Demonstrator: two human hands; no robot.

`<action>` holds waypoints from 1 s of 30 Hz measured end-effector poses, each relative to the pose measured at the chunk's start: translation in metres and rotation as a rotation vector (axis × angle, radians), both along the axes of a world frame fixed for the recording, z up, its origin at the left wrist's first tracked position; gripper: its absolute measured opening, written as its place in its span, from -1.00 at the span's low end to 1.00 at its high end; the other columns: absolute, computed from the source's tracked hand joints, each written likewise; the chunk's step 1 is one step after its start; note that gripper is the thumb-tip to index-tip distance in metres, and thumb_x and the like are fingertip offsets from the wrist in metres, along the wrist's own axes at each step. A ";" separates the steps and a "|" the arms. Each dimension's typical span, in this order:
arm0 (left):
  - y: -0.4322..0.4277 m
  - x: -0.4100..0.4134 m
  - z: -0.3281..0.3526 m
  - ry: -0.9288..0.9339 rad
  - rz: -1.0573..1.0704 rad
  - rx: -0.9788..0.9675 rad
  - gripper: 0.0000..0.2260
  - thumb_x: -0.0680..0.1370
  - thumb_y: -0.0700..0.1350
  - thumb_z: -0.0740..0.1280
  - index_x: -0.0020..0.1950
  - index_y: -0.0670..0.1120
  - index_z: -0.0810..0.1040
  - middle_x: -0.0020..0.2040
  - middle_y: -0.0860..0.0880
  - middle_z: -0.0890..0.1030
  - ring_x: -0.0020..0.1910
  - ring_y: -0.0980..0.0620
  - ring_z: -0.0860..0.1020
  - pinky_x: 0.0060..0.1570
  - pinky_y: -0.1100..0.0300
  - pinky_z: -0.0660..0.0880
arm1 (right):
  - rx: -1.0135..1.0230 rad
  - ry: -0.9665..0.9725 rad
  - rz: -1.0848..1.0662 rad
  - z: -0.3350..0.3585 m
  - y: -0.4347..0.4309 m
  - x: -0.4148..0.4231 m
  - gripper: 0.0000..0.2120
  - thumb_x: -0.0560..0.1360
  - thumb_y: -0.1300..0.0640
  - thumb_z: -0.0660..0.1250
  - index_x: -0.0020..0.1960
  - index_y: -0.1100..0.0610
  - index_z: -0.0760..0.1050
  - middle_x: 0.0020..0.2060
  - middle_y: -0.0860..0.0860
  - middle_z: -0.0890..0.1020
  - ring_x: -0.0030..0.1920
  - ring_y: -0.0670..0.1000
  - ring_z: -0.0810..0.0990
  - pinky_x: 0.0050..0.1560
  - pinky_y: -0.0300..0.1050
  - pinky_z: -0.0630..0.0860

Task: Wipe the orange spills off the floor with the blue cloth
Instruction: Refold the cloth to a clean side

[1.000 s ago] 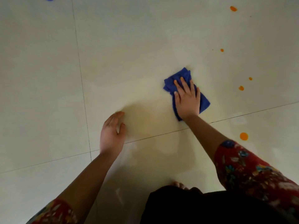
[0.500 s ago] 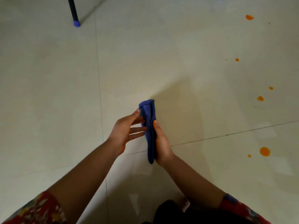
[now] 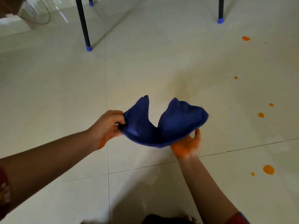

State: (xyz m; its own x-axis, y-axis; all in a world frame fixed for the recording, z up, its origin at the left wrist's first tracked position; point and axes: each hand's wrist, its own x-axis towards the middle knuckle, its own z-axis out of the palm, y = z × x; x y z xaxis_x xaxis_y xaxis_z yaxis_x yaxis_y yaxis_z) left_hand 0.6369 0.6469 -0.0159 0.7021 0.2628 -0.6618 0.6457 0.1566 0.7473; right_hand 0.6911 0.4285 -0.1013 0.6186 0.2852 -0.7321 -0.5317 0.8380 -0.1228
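Holds the blue cloth [image 3: 163, 126] up off the floor [image 3: 145, 70], spread between both hands, long axis running left to right, middle sagging, two corners peaking upward. Pinches the left end in the left hand [image 3: 106, 126], fingers curled round the edge. Carries the right end on the right hand [image 3: 187, 146], palm up, thumb loose; fingers hidden under the fabric, seemingly straight rather than gripping. Shows orange smears on both palms. Leaves the orange spills [image 3: 268, 169] scattered on the tiles well to the right of the cloth, none beneath it, the largest low and right with a small dot just beside it. Puts the right hand nearer; probably calls for a rightward, downward reach next.
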 end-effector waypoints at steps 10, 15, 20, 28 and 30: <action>-0.001 0.011 0.011 -0.115 -0.624 0.406 -0.52 0.59 -0.12 0.30 0.47 0.13 0.27 0.39 0.20 0.33 0.34 0.23 0.31 0.26 0.33 0.27 | -0.075 -0.468 0.668 0.048 0.028 0.020 -0.61 0.58 0.10 -0.07 -0.36 0.06 0.35 -0.43 0.02 0.38 -0.34 0.02 0.43 -0.32 -0.24 0.31; -0.013 0.033 0.006 -0.389 -0.618 0.341 -0.83 0.49 -0.07 0.33 -0.07 -0.15 0.62 -0.18 -0.01 0.64 -0.18 0.12 0.55 -0.07 0.22 0.48 | -0.032 -0.533 0.498 0.078 0.023 0.046 -0.75 0.58 -0.01 0.01 -0.18 0.08 0.31 -0.21 0.07 0.32 -0.14 0.05 0.32 -0.01 -0.07 0.28; -0.003 0.038 -0.013 -0.568 -0.468 0.341 -0.79 0.52 -0.03 0.35 -0.24 -0.13 0.54 -0.34 -0.03 0.49 -0.32 0.07 0.43 -0.24 0.23 0.38 | -0.112 -0.539 0.630 0.075 -0.052 0.087 -0.16 0.31 -0.47 0.26 0.37 0.09 0.49 0.35 0.15 0.51 0.34 0.18 0.46 0.41 0.23 0.27; 0.019 0.038 0.003 -1.068 -0.785 1.431 -0.74 0.60 -0.04 0.20 0.06 -0.07 0.67 -0.20 0.05 0.57 -0.35 0.02 0.54 -0.45 0.24 0.37 | -0.732 -0.962 0.920 0.058 -0.046 0.084 -0.48 0.42 0.45 0.37 0.28 0.04 0.49 0.11 0.05 0.66 0.15 -0.02 0.62 0.14 -0.11 0.55; 0.020 0.028 -0.006 -1.093 -0.837 1.507 -0.74 0.61 -0.05 0.20 0.09 -0.10 0.65 -0.21 -0.03 0.59 -0.36 -0.05 0.57 -0.50 0.19 0.41 | -0.921 -1.155 0.786 0.052 -0.043 0.080 -0.52 0.39 0.55 0.33 0.10 0.05 0.56 -0.01 0.06 0.67 0.04 -0.07 0.62 0.09 -0.16 0.57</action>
